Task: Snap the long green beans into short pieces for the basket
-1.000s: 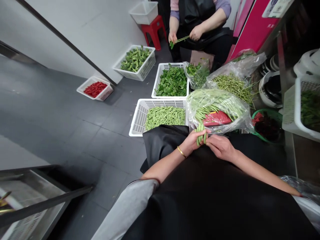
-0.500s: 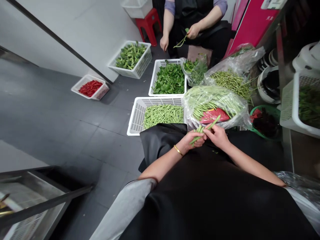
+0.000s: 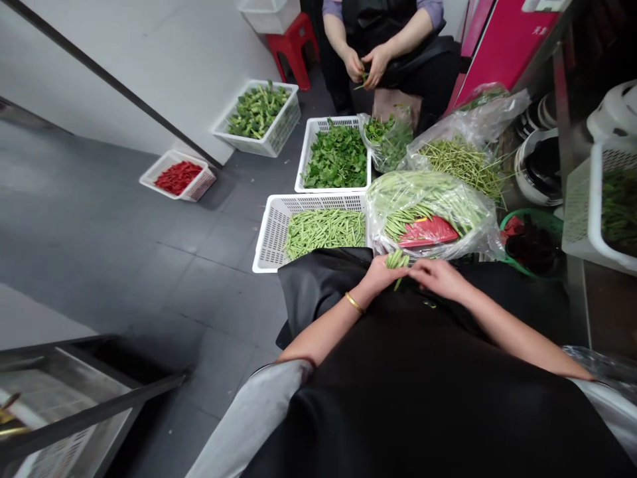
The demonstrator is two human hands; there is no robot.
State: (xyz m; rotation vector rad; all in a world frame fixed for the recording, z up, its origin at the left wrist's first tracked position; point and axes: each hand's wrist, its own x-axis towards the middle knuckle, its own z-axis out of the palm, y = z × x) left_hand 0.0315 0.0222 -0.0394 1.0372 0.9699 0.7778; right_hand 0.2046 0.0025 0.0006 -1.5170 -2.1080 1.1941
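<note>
A small bunch of green beans (image 3: pixel 397 260) is gripped in my left hand (image 3: pixel 379 273), above my lap. My right hand (image 3: pixel 438 276) is closed with its fingertips pinched together right beside the bunch; what lies between them, if anything, is too small to make out. Just beyond my hands lies a clear plastic bag (image 3: pixel 478 222) of long green beans, with a red packet (image 3: pixel 428 232) in its opening. To the left of the bag, a white basket (image 3: pixel 273 229) holds many cut bean pieces (image 3: pixel 326 232).
Leafy greens fill another white basket (image 3: pixel 302 156). Baskets of green stems (image 3: pixel 259 109) and red chillies (image 3: pixel 178 178) stand along the wall. A person (image 3: pixel 378 56) sits opposite, working on a stem with both hands. A green basin (image 3: pixel 540 269) and steel table edge (image 3: pixel 572 285) are at right.
The long bean that stuck out between my hands no longer shows. My right hand has turned and closed beside the bunch. The other person's hands have come together.
</note>
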